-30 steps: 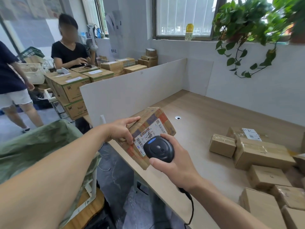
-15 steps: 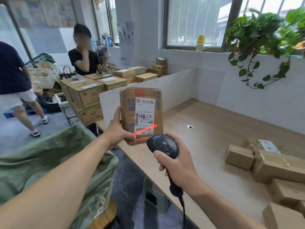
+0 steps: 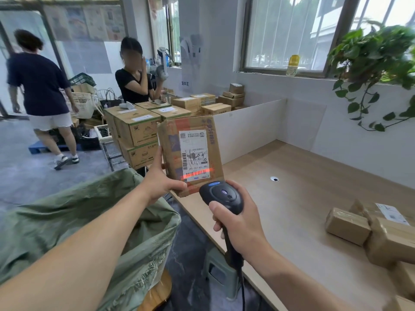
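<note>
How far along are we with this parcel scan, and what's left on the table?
Done: the parcel is up off the table, label facing the scanner. In hand: the left hand holds it upright, the right hand grips the scanner, whose red line crosses the label's lower barcode. Left: probably dropping it in the green sack, then the boxes lying on the table.

Flat brown cardboard parcel held upright, white label facing out, red scan line across its bottom barcode. Black handheld scanner just below, aimed up.

Bare tabletop open ahead; boxes crowd right; white partition walls far edge.
</note>
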A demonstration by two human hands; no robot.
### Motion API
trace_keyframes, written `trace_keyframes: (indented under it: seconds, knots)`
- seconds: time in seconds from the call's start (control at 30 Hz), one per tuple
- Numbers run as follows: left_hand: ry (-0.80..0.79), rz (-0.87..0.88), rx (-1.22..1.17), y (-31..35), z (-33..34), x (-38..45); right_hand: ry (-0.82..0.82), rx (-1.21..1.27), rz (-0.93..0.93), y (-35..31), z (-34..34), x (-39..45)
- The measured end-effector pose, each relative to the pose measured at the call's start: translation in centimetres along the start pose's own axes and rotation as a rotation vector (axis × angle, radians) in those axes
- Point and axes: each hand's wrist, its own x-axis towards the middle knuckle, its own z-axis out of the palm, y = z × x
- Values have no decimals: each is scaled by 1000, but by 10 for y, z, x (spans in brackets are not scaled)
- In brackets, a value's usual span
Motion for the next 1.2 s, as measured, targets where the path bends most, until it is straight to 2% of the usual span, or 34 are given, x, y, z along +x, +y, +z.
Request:
trace_keyframes:
  seconds: [0.5, 0.7, 0.93, 1.1, 1.2]
  knots:
    - [42, -33, 56, -11, -51, 9, -108, -2, -63, 3, 32, 19]
    - [98, -97, -26, -36, -82, 6, -171, 15, -32, 15, 59, 32]
    - [223, -293, -66, -89, -137, -18, -297, -16, 21, 40, 103, 44]
    - [309, -466, 22, -138, -171, -36, -349, -23, 61, 66, 136, 52]
    - [436, -575, 50, -161, -184, -41, -383, -33, 86, 75, 150, 57]
